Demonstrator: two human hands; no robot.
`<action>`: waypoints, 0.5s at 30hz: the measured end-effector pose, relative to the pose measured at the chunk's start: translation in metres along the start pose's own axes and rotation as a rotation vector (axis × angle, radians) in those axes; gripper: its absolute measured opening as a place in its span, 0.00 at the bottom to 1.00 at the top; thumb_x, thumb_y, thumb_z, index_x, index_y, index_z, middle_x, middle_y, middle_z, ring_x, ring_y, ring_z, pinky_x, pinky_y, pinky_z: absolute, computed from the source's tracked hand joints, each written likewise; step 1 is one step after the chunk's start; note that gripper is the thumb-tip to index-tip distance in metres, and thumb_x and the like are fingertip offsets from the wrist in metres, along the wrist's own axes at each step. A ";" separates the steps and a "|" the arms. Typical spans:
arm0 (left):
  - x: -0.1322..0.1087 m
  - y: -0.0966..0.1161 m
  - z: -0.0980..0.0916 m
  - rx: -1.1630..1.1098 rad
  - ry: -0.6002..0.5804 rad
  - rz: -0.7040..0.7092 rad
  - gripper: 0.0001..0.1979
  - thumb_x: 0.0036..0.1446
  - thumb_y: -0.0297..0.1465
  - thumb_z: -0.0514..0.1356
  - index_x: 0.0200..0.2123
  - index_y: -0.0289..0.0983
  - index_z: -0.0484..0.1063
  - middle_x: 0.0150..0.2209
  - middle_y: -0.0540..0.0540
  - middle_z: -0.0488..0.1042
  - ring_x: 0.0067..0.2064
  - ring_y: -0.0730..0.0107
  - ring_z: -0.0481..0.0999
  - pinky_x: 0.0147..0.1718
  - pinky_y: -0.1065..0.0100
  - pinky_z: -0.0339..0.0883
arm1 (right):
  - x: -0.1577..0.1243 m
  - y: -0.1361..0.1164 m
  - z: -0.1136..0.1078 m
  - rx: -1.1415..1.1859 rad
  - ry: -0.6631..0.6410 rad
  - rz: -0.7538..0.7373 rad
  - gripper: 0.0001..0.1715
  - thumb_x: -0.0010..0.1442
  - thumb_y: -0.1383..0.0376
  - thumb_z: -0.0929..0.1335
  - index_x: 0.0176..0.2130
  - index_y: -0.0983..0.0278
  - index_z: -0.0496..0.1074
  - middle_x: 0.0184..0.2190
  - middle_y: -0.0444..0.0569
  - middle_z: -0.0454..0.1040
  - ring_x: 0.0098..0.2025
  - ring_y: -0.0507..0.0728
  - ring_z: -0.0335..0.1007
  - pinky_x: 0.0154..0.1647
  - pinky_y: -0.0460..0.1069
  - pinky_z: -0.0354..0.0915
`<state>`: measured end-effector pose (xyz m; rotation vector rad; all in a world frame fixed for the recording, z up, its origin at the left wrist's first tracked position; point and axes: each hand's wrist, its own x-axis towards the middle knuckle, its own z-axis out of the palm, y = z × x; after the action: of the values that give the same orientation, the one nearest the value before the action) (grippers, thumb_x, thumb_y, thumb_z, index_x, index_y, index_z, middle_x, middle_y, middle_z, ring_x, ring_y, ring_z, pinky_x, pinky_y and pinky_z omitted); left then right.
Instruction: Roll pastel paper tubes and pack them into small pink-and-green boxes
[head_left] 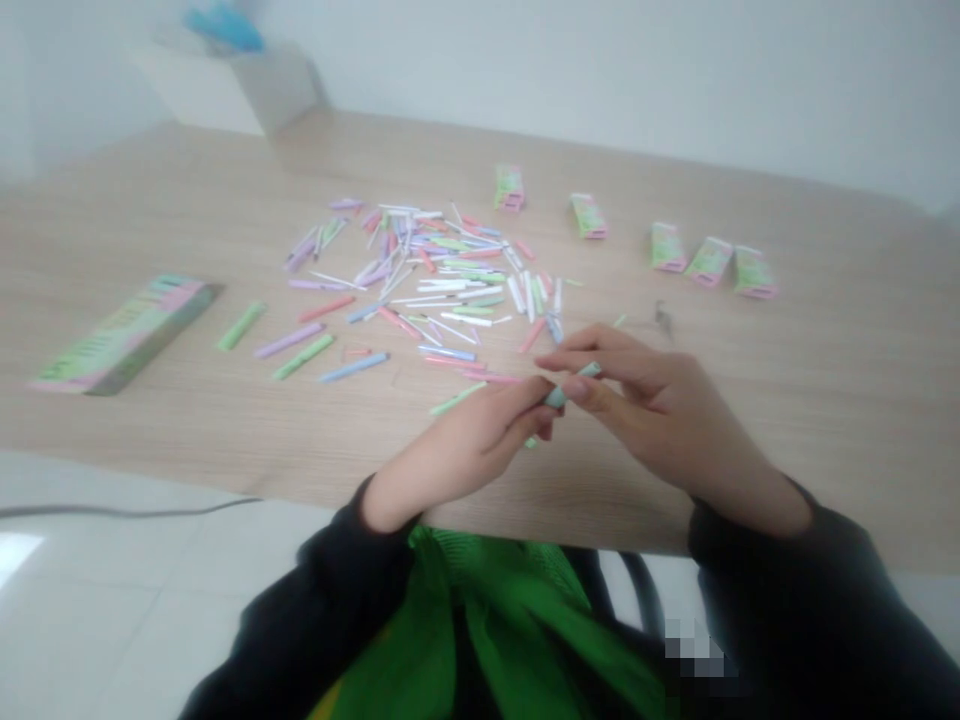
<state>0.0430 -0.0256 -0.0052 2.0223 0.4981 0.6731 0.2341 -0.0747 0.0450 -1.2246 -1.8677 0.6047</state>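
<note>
My left hand (pixel 469 445) and my right hand (pixel 645 400) meet over the near edge of the wooden table (pixel 150 200). Both pinch the same small pale green pen part (pixel 571 385), fingers closed round it. Just beyond the hands lies a scattered pile of pastel pen barrels, caps and white refills (pixel 442 275) in pink, purple, green and blue. The picture is blurred, so fine detail of the held piece is unclear.
A flat pink and green box (pixel 124 335) lies at the left. Several small pink and green boxes (pixel 709 262) stand in a row at the far right. A white box (pixel 232 85) sits at the back left corner. A cable (pixel 127 510) runs over the floor.
</note>
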 end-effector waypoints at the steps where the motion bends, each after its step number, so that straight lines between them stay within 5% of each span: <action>1: 0.000 0.000 -0.002 -0.032 0.009 -0.002 0.08 0.72 0.27 0.49 0.41 0.37 0.67 0.37 0.49 0.75 0.39 0.70 0.75 0.42 0.67 0.67 | 0.002 0.000 0.001 -0.004 -0.029 0.009 0.10 0.67 0.59 0.71 0.47 0.53 0.82 0.43 0.45 0.80 0.45 0.56 0.78 0.48 0.52 0.73; 7: -0.003 -0.001 -0.013 -0.107 0.050 -0.032 0.11 0.73 0.31 0.49 0.38 0.37 0.68 0.35 0.49 0.74 0.38 0.70 0.74 0.42 0.68 0.67 | 0.011 -0.001 0.005 0.045 0.004 0.015 0.20 0.64 0.60 0.74 0.55 0.53 0.76 0.41 0.43 0.80 0.41 0.55 0.78 0.47 0.52 0.74; 15: -0.004 0.003 -0.028 -0.158 0.097 -0.005 0.14 0.74 0.34 0.48 0.37 0.37 0.68 0.35 0.48 0.72 0.39 0.69 0.72 0.43 0.68 0.66 | 0.011 -0.002 0.004 -0.021 0.093 -0.032 0.15 0.66 0.63 0.72 0.52 0.50 0.77 0.42 0.43 0.79 0.43 0.57 0.78 0.47 0.53 0.76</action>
<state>0.0227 -0.0115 0.0085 1.8464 0.4908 0.7859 0.2276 -0.0649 0.0482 -1.2132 -1.8168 0.5036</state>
